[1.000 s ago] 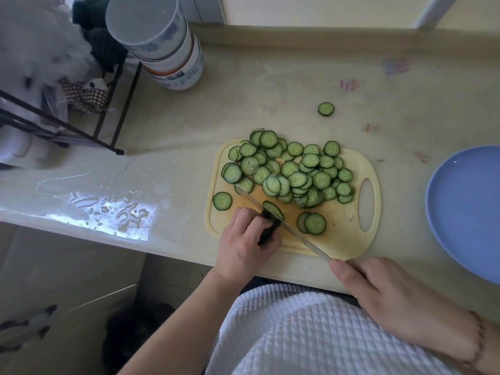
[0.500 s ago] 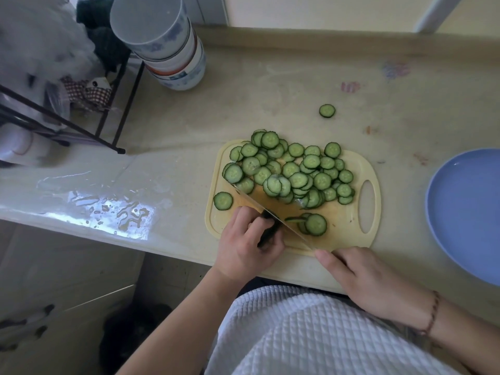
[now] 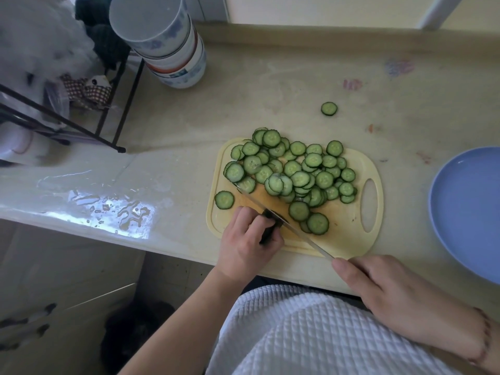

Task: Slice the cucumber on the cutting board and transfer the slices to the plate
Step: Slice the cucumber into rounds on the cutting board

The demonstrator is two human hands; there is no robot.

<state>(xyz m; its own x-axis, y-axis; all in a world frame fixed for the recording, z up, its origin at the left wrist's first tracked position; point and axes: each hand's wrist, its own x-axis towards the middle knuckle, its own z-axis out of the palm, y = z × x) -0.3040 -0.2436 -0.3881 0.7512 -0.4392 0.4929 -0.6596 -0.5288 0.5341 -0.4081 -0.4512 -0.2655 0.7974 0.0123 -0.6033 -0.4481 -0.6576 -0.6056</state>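
A pale yellow cutting board (image 3: 349, 234) lies on the counter with a heap of cucumber slices (image 3: 292, 171) on its far half. My left hand (image 3: 249, 242) grips the short dark cucumber stub (image 3: 270, 223) at the board's near left. My right hand (image 3: 400, 293) holds the knife (image 3: 286, 220) by its handle, and the blade runs diagonally across the board against the stub. Two fresh slices (image 3: 311, 217) lie just right of the blade. The blue plate (image 3: 470, 212) sits at the right edge, holding nothing.
One stray slice (image 3: 329, 108) lies on the counter beyond the board, another (image 3: 224, 200) at the board's left rim. A stack of bowls (image 3: 167, 41) stands at the far left beside a black wire rack (image 3: 81, 123). The counter's near edge runs just below the board.
The knife drew back toward me after a cut, and a new slice now lies beside the earlier ones. My right hand moved back and right; my left hand stayed on the stub.
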